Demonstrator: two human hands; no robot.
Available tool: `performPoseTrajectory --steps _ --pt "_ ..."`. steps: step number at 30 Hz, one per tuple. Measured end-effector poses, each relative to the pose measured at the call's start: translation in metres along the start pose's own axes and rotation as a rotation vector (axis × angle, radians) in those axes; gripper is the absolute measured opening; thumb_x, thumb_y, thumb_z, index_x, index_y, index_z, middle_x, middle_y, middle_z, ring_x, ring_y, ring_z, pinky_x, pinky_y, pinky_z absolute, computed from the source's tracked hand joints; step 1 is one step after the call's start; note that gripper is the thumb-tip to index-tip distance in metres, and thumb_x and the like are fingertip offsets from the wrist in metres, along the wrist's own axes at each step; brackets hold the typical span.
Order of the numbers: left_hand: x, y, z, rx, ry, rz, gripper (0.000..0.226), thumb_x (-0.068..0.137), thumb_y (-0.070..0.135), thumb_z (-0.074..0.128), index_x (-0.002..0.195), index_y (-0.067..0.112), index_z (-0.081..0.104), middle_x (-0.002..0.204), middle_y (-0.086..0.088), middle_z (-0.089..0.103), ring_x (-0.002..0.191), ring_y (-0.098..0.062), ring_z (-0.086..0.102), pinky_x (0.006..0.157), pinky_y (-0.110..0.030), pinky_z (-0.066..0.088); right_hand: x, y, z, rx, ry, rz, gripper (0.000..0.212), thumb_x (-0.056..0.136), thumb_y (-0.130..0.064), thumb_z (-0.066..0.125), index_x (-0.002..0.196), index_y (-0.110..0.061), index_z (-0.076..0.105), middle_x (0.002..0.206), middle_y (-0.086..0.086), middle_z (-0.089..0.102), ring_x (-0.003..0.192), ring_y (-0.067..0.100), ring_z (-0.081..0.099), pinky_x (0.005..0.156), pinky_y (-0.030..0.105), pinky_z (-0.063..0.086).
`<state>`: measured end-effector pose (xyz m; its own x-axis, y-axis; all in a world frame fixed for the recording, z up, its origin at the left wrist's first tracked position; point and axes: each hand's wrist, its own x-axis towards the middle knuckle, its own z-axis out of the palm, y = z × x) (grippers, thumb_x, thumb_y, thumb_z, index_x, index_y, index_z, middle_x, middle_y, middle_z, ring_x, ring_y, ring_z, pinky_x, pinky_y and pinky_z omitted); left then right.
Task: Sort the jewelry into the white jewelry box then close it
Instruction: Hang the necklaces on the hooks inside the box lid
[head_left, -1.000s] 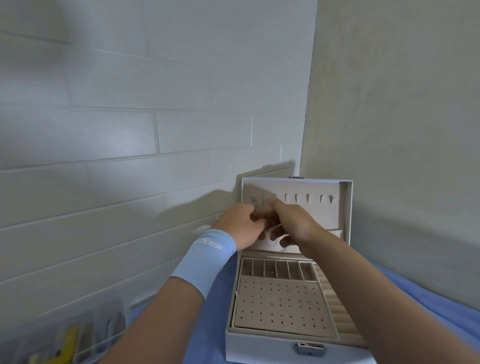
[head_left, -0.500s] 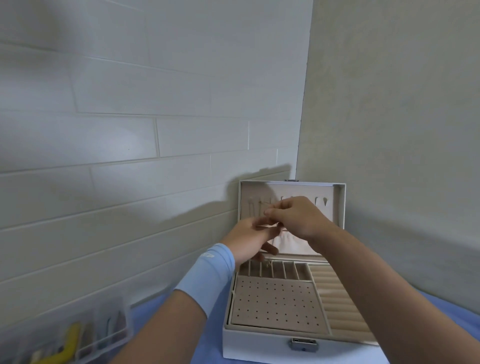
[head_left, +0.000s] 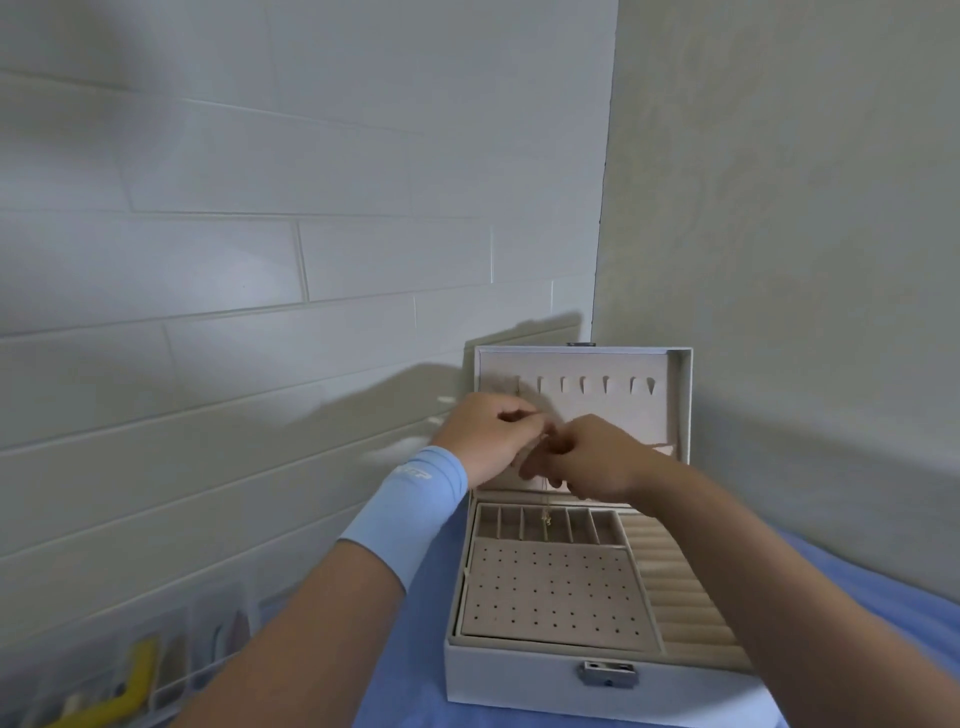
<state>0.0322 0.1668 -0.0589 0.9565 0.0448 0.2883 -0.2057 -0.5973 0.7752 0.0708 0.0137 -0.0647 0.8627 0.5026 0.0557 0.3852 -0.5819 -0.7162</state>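
Pinching a thin necklace chain in the curled fingers of the left hand and right hand, holding it up before the open lid of the white jewelry box, letting its pendant dangle over the small compartments, likely aiming for a lid hook.

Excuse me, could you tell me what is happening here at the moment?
A person works at the open white jewelry box. The left hand and the right hand both pinch a thin gold necklace in front of the raised lid, just below its row of hooks. The chain's end dangles over the small compartments.
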Motion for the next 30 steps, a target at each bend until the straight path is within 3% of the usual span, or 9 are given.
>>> performPoseTrajectory --steps 3,7,12,14,16,19,23,30 --pt "0.010 -0.008 -0.005 0.256 0.011 -0.015 0.026 0.096 0.032 0.051 0.090 0.017 0.072 0.084 -0.002 0.070 0.077 -0.019 0.064 0.075 -0.032 0.053 0.007 0.000 -0.010 0.010 0.144 -0.010 0.017 0.093 -0.020 0.066 0.085 -0.014 0.080 0.069 -0.003 0.072 0.046 0.007 0.052 0.051 0.015 0.042" --pt "0.012 -0.019 0.000 0.599 -0.043 -0.003 0.032 0.097 0.025 0.045 0.120 0.028 0.067 0.121 0.003 0.067 0.110 -0.024 0.063 0.094 -0.039 0.051 0.017 -0.005 -0.025 0.025 0.310 -0.028 0.019 0.094 -0.026 0.068 0.083 -0.013 0.078 0.073 -0.005 0.076 0.043 0.008 0.055 0.044 0.016 0.039" --pt "0.017 -0.026 0.010 0.860 -0.084 0.122 0.030 0.096 0.024 0.046 0.118 0.025 0.067 0.116 -0.003 0.058 0.098 -0.029 0.062 0.077 -0.035 0.050 0.031 -0.013 -0.030 -0.012 0.391 -0.078 0.021 0.096 -0.025 0.065 0.082 -0.015 0.077 0.076 -0.009 0.076 0.047 0.011 0.061 0.048 0.011 0.041" --pt "0.018 -0.026 0.013 0.924 -0.112 0.125 0.029 0.096 0.024 0.047 0.118 0.021 0.066 0.115 -0.004 0.057 0.095 -0.030 0.062 0.073 -0.034 0.047 0.035 -0.014 -0.028 -0.051 0.396 -0.072 0.023 0.096 -0.025 0.065 0.080 -0.014 0.077 0.066 -0.013 0.072 0.050 0.013 0.064 0.045 0.007 0.038" --pt "0.019 -0.025 0.014 0.967 -0.129 0.119 0.028 0.096 0.026 0.048 0.118 0.020 0.065 0.115 -0.006 0.057 0.096 -0.031 0.062 0.074 -0.034 0.046 0.038 -0.013 -0.024 -0.118 0.377 -0.064 0.025 0.095 -0.023 0.064 0.076 -0.014 0.077 0.060 -0.009 0.070 0.051 0.015 0.067 0.051 0.011 0.043" --pt "0.022 -0.022 0.011 0.956 -0.151 0.112 0.029 0.097 0.029 0.049 0.118 0.016 0.065 0.118 -0.006 0.054 0.101 -0.031 0.061 0.079 -0.036 0.047 0.040 -0.009 -0.016 -0.190 0.305 -0.060 0.019 0.092 -0.017 0.064 0.079 -0.013 0.078 0.074 0.004 0.075 0.058 0.020 0.070 0.066 0.028 0.056" --pt "0.019 -0.024 0.005 0.890 -0.169 0.109 0.032 0.095 0.031 0.050 0.121 0.019 0.063 0.123 -0.002 0.055 0.109 -0.029 0.060 0.090 -0.040 0.051 0.035 0.000 -0.008 -0.241 0.123 -0.050 0.012 0.087 -0.020 0.070 0.089 -0.011 0.078 0.089 0.004 0.076 0.048 0.014 0.069 0.076 0.039 0.060" --pt "0.008 -0.020 0.000 0.784 -0.169 0.064 0.031 0.095 0.032 0.050 0.121 0.021 0.063 0.123 -0.001 0.058 0.109 -0.027 0.060 0.091 -0.040 0.050 0.018 0.003 0.001 -0.252 0.030 -0.051 0.032 0.094 -0.002 0.055 0.110 -0.024 0.074 0.121 -0.005 0.068 0.054 0.018 0.072 0.072 0.022 0.057"
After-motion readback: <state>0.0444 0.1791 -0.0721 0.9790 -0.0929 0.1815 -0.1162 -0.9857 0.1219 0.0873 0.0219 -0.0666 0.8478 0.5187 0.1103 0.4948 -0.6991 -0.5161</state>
